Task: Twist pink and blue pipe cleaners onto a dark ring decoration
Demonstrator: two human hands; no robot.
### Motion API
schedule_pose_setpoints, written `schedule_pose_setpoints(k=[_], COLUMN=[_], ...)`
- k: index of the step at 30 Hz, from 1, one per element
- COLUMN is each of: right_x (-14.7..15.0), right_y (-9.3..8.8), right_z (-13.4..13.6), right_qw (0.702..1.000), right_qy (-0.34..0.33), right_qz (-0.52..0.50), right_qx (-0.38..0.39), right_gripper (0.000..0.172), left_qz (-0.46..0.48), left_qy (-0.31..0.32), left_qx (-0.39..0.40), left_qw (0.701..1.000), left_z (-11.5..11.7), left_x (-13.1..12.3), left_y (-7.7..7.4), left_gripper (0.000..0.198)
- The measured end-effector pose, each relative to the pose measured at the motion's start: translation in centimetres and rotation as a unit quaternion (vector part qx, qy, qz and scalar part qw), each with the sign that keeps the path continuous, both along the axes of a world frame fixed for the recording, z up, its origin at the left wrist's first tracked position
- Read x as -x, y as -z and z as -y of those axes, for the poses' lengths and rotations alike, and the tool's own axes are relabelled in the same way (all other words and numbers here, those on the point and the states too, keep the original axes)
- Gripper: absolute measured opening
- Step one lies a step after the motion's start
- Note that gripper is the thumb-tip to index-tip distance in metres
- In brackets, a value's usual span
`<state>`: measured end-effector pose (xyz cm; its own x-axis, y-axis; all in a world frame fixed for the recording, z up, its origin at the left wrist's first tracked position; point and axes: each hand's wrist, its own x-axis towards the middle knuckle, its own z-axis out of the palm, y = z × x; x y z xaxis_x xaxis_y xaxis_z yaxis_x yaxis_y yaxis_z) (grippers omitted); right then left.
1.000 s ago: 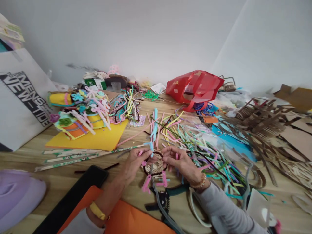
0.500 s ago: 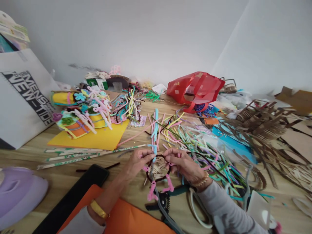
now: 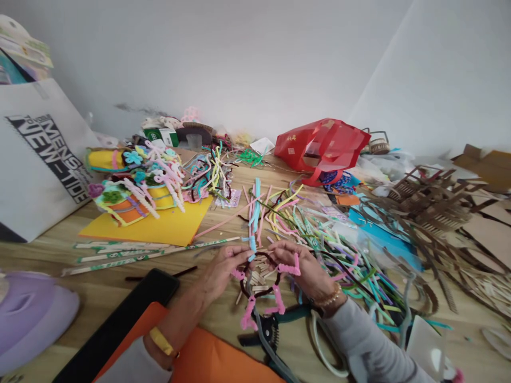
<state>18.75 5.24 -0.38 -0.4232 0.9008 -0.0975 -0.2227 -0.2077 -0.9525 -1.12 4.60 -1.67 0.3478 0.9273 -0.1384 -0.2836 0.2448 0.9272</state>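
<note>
Both hands meet over a small craft piece near the middle of the bench's near edge. Our left hand [image 3: 224,264] pinches the brown loop [image 3: 259,277], a ring of dark pipe cleaner with short wooden sticks [image 3: 257,266] bunched inside it, fingers closed on its left side just below a light blue pipe cleaner [image 3: 252,243]. Our right hand [image 3: 305,270] grips the loop's right side, fingers curled shut, with a pink pipe cleaner [image 3: 290,267] lying across the knuckles. More pink ends [image 3: 248,314] hang from the loop toward us.

Just beneath the loop, at the near edge, lie green-handled pliers [image 3: 271,329], partly over an orange sheet [image 3: 215,361]. A black tablet [image 3: 131,314] rests beside the left forearm, and a purple object [image 3: 27,319] sits at the near left corner.

Beyond our right hand a loose heap of coloured pipe cleaners [image 3: 319,229] spreads across the middle of the bench, running onto a blue sheet [image 3: 379,234]. Toward the left edge, flower-trimmed baskets [image 3: 131,194] stand on a yellow sheet [image 3: 163,227], with a printed white tote bag [image 3: 35,159] behind them. A red bag [image 3: 323,143] sits by the far edge against the wall, and brown cardboard strips [image 3: 435,205] crowd the right side.
</note>
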Motion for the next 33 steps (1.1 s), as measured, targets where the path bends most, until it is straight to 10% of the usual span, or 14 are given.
schedule_pose_setpoints(k=[11, 33], right_x=[0.3, 0.6], right_y=[-0.4, 0.8], right_z=[1.3, 1.3], right_qw=[0.897, 0.854], right_qy=[0.030, 0.020], right_qz=[0.230, 0.283], right_qx=[-0.377, -0.436], right_gripper=[0.012, 0.007], left_qz=[-0.123, -0.139], left_qy=[-0.087, -0.110], left_qx=[-0.034, -0.015], left_qw=[0.988, 0.984], left_z=[1.5, 1.7], left_x=[-0.9, -0.9], left_y=[-0.4, 0.9], left_gripper=[0.024, 0.029])
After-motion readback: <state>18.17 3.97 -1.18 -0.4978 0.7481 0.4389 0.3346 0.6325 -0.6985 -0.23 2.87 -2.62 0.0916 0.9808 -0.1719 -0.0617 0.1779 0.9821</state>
